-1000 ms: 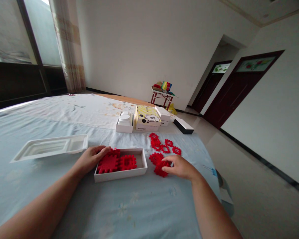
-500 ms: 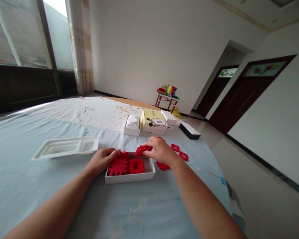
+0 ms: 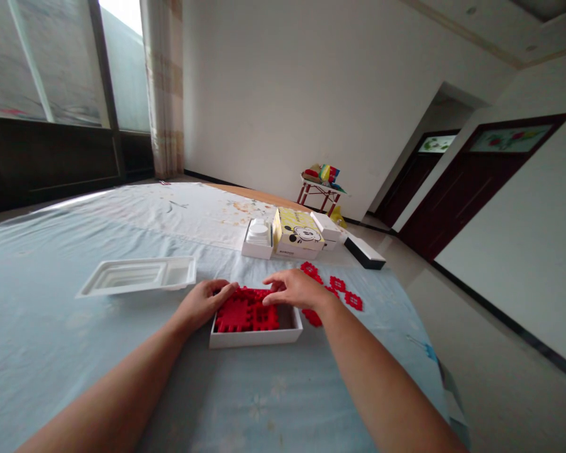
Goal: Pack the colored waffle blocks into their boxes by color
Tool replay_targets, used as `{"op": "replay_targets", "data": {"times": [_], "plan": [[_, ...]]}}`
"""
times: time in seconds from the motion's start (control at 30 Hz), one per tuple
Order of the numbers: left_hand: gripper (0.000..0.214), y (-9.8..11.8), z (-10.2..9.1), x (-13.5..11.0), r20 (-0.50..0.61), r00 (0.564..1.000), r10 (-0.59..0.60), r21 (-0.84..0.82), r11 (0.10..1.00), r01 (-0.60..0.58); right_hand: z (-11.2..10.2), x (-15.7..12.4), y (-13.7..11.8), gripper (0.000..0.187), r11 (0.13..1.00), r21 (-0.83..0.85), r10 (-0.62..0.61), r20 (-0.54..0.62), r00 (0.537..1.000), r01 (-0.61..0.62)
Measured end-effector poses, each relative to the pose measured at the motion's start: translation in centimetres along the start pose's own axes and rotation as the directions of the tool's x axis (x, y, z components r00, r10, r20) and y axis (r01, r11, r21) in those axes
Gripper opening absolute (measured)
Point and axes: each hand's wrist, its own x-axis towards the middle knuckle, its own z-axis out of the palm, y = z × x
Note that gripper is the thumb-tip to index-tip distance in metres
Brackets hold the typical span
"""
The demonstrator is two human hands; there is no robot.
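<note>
A shallow white box [image 3: 256, 340] on the tablecloth holds several red toothed interlocking plastic blocks [image 3: 234, 314], which fill its left and middle; its right end shows bare floor. My left hand [image 3: 206, 304] grips the box's back left corner, with the thumb near the red blocks. Over the back right part of the box is my right hand [image 3: 296, 290], its thumb and fingers apart and nothing between them. Just left of its fingertips lies a red block along the back wall. More loose red blocks [image 3: 353, 301] lie on the cloth right of the box, some partly hidden behind my right hand.
A white plastic tray [image 3: 136, 277] lies on the left. Further back stand a small white box with round white items [image 3: 258, 233], a yellow cartoon box [image 3: 298, 234], another white box [image 3: 327, 226] and a black-and-white box [image 3: 364, 251]. The table edge curves away at right.
My right hand has lowered a red block into the back of the white box and let it go. My left hand stays at the box corner. The whole view has shifted slightly.
</note>
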Motion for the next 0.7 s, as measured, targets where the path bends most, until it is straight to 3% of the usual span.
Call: {"op": "replay_targets", "data": {"times": [0.17, 0.37, 0.53, 0.7], "plan": [[0.037, -0.5, 0.0, 0.1, 0.008, 1.000, 0.016, 0.016, 1.000, -0.016, -0.1, -0.9, 1.0, 0.035, 0.999, 0.031, -0.011, -0.105, 0.994, 0.014], [0.037, -0.6, 0.0, 0.2, 0.006, 1.000, 0.011, 0.002, 1.000, -0.011, 0.5, -1.0, 0.6, 0.014, 0.999, 0.038, -0.025, -0.118, 0.993, 0.030], [0.039, -0.5, 0.1, 0.2, 0.005, 1.000, -0.008, -0.017, 1.000, 0.008, 1.3, -0.7, 1.0, 0.013, 0.993, 0.028, -0.105, -0.173, 0.979, 0.112], [0.040, -0.6, 0.1, 0.3, 0.013, 0.999, -0.044, -0.040, 0.998, 0.045, 1.4, -1.2, 1.1, 0.018, 0.994, 0.005, -0.106, -0.235, 0.966, 0.110]]}}
